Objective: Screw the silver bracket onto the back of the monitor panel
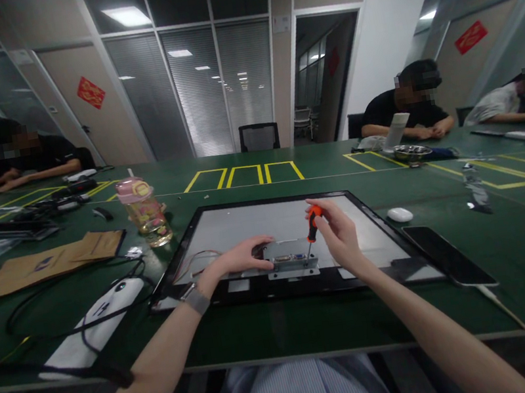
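Note:
In front of me a flat display panel [208, 228] lies on the table, its pale back side up inside a black frame. Near its front edge stands a metal bracket [294, 273] with connector ports. My left hand [245, 257] grips the bracket's left end between thumb and fingers. Closed around an orange and black screwdriver [315, 222] is my right hand [341, 237]. The shaft points down at the right part of the bracket; whether the tip sits in a screw is too small to tell. Thin wires [197, 257] run across the panel left of my left hand.
Left on the green table stand a pink-lidded bottle [145, 212], brown paper bags [48, 263] and a white power strip [96, 322] with black cables. A white mouse [399, 214] and a cabled phone [448, 255] lie right. Several people sit across the table.

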A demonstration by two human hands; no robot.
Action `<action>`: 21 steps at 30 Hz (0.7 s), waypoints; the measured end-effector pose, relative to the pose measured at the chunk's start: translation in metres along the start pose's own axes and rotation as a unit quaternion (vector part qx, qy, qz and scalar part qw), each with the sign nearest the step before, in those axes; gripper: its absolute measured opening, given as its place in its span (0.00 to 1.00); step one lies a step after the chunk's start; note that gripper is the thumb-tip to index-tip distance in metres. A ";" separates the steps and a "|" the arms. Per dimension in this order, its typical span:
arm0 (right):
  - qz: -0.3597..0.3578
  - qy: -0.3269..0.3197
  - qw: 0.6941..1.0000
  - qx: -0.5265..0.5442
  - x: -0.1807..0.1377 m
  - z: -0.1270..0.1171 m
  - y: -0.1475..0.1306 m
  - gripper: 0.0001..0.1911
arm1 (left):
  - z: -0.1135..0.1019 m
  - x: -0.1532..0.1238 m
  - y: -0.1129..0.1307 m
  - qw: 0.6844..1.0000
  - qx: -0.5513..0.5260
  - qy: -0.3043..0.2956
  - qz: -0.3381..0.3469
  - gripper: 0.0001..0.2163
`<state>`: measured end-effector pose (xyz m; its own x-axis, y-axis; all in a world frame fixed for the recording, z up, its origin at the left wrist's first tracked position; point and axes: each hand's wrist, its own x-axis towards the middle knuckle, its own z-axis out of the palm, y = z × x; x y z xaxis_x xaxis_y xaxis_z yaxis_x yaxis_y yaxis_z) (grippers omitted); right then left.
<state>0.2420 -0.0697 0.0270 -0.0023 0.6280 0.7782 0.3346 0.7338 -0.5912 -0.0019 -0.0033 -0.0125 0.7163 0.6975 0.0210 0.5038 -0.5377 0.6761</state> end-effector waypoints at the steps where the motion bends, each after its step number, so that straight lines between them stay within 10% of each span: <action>1: -0.004 0.012 1.000 -0.017 0.000 0.000 0.000 0.15 | 0.000 0.000 0.000 1.000 -0.001 0.000 0.001 0.32; 21: -0.036 0.000 0.999 -0.025 0.000 -0.002 -0.003 0.15 | 0.000 0.000 -0.001 1.000 -0.010 -0.002 -0.015 0.34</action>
<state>0.2425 -0.0727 0.0289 -0.0285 0.5751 0.8176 0.3796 0.7629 -0.5234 -0.0027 -0.0027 -0.0131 0.7034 0.7108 -0.0023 0.5151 -0.5076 0.6907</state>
